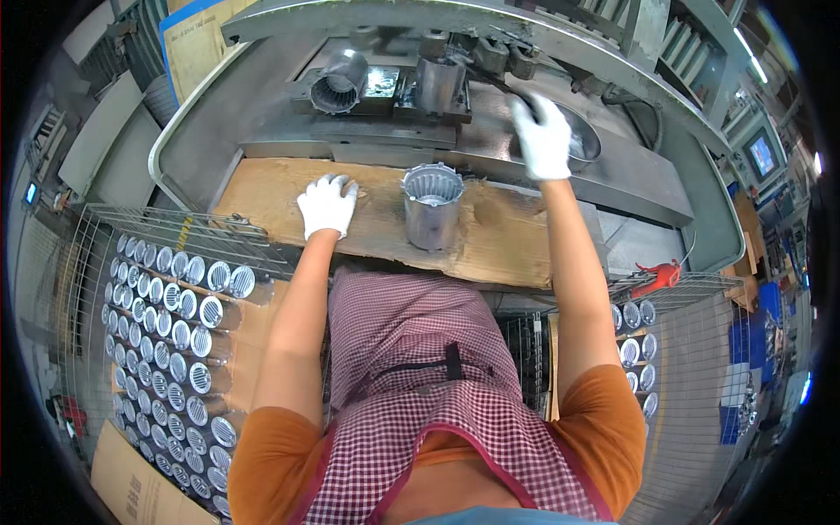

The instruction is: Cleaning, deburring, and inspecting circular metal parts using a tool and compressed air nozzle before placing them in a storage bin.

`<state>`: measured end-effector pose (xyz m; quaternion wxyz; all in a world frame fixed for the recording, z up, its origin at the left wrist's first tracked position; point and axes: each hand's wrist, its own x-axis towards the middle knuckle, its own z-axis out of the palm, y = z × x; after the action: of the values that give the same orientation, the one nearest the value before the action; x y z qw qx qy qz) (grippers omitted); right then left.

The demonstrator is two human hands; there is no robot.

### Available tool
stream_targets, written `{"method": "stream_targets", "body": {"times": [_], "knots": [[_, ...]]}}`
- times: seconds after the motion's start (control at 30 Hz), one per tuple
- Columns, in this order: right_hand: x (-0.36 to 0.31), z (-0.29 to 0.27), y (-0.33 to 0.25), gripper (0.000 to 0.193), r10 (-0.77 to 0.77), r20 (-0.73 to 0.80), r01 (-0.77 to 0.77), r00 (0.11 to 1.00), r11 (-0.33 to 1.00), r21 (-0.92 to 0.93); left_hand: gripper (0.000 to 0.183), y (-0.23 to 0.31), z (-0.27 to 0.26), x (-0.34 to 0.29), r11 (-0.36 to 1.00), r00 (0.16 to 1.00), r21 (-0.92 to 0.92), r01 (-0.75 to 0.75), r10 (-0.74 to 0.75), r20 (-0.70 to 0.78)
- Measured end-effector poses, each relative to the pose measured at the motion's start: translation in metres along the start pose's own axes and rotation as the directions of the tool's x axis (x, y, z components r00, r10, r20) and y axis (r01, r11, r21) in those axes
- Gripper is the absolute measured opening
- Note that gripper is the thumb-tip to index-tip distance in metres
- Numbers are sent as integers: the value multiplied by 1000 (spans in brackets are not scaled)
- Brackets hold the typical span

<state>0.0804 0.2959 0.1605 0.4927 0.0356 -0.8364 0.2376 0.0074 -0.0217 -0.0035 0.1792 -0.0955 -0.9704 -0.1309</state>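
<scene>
My left hand (328, 206) in a white glove lies flat, fingers spread, on a worn cardboard sheet (271, 188) along the front of the machine. To its right a ribbed hollow metal cylinder (432, 210) stands upright on the cardboard, mouth up. My gloved right hand (544, 138) is raised over the machine bed, slightly blurred. Its fingers are closed round a dark stick-like tool (492, 80) reaching left toward the fixture; its grip is partly hidden. A second metal cylinder (439, 85) stands in the fixture. Left of that, another ribbed cylinder (339, 83) lies tilted, open end toward me.
A round metal pan (582, 138) sits behind my right hand. A thick machine beam (490, 19) crosses above the fixture. Left of me, a wire cage (87, 262) holds rows of metal cylinders (175, 328); more cylinders (632, 350) stand to my right beside a red clamp-like object (656, 278).
</scene>
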Motion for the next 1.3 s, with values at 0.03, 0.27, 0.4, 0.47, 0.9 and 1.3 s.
{"method": "stream_targets", "body": {"times": [0.03, 0.27, 0.4, 0.47, 0.9, 1.3], "knots": [[11, 8, -14, 27, -110, 74, 113, 991, 993, -43, 39, -1, 1, -1, 1000, 1000, -13, 8, -8, -5], [50, 43, 15, 38, 249, 89, -212, 965, 930, -301, 38, -7, 7, 2, 998, 999, -52, 36, -36, -18], [42, 6, 46, 40, 159, -131, -194, 978, 927, -320, 39, -4, 3, 4, 996, 999, -74, 47, -48, -17], [38, -10, 59, 40, 254, -161, -288, 954, 925, -248, 41, -5, 2, 5, 995, 997, -75, 66, -69, -27], [-35, -90, 137, 48, 521, 213, -357, 826, 777, -518, 63, 96, -72, -39, 795, 931, -601, -82, 276, 238], [-179, -132, 22, 59, 622, 303, -671, 722, 736, 89, 29, 142, -125, -99, 506, 676, -460, -729, 638, -370]]}}
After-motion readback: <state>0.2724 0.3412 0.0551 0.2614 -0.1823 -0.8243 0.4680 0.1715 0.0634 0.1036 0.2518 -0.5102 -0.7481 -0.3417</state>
